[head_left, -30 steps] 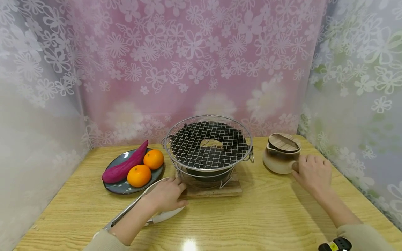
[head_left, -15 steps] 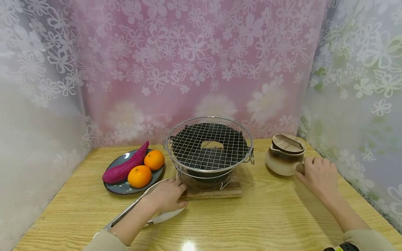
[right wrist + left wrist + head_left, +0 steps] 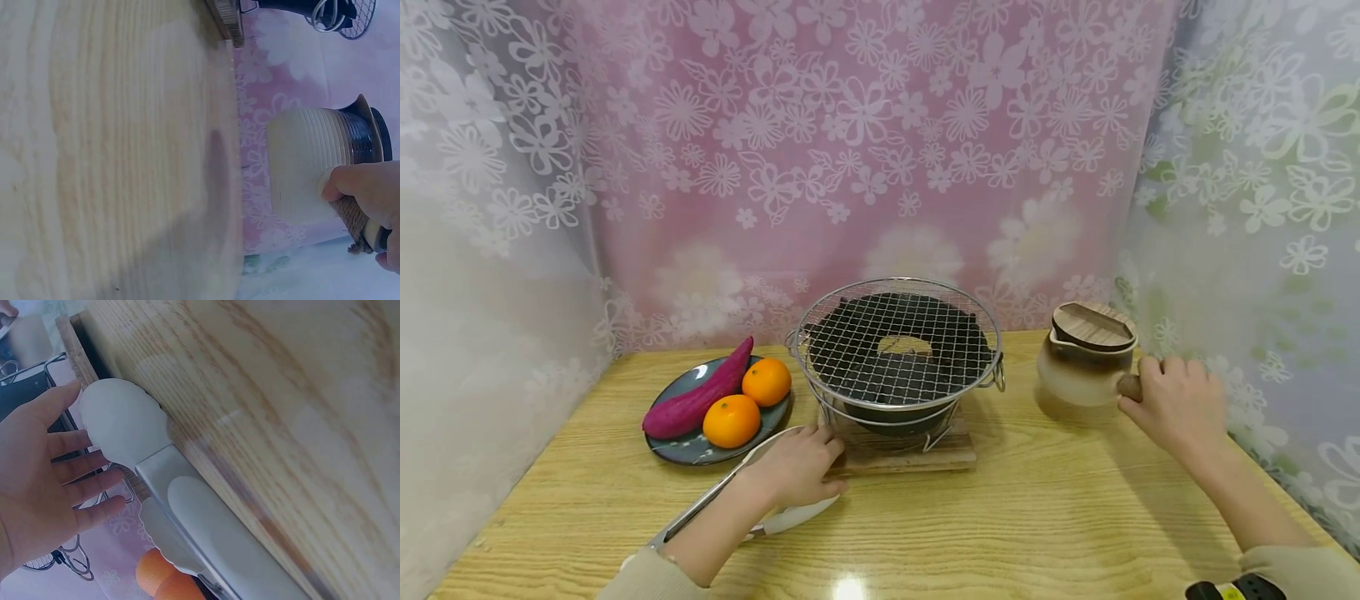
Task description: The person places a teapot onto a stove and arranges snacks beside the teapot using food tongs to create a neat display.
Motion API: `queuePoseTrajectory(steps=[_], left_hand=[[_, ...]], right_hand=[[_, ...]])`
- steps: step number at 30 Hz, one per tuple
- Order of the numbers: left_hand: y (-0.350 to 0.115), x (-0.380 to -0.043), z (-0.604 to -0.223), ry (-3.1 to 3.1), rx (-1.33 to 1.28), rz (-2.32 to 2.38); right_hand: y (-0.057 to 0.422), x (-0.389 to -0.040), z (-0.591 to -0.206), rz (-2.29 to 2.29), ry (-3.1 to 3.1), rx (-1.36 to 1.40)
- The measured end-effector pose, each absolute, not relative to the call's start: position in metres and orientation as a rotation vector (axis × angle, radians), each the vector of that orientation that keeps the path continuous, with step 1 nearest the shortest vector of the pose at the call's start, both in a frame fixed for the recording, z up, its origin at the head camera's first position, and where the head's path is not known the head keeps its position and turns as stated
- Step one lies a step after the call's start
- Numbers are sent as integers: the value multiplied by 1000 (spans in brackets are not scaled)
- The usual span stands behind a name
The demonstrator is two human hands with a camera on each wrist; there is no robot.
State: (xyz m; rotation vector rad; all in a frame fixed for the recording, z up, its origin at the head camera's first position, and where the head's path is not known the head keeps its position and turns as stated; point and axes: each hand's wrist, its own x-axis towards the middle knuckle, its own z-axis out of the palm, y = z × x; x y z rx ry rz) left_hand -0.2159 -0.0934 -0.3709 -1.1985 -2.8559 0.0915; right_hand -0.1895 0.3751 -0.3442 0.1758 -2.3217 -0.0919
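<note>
My right hand (image 3: 1183,408) grips the side handle of a small ceramic pot (image 3: 1081,375), cream with a brown band, a pouring lip and a wooden lid (image 3: 1093,325). The right wrist view has this pot (image 3: 303,165) raised off the tabletop, with my thumb along the twine-wrapped handle (image 3: 351,219). On the left, my other hand (image 3: 797,467) lies over a pair of tongs (image 3: 793,518) with pale scalloped tips. In the left wrist view its fingers (image 3: 84,494) are spread and straight beside the tongs (image 3: 125,419), not wrapped round them.
A round wire-mesh grill (image 3: 898,392) over a dark brazier stands mid-table on a wooden board (image 3: 917,460). To its left, a dark oval plate (image 3: 681,454) holds a purple sweet potato (image 3: 700,400) and two oranges (image 3: 732,421). Floral curtains (image 3: 880,150) enclose the table.
My right hand has moved the pot to the right and then lifted it from the table; it stood on the surface earlier. My left hand has stayed in place.
</note>
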Motion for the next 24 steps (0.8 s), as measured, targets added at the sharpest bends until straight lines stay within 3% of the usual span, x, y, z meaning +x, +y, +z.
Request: queuePoseTrajectory(steps=[24], left_hand=[[-94,-217,-371,-2857,-1192,82]], right_hand=[[369,-188,-295,-54,-2436,89]])
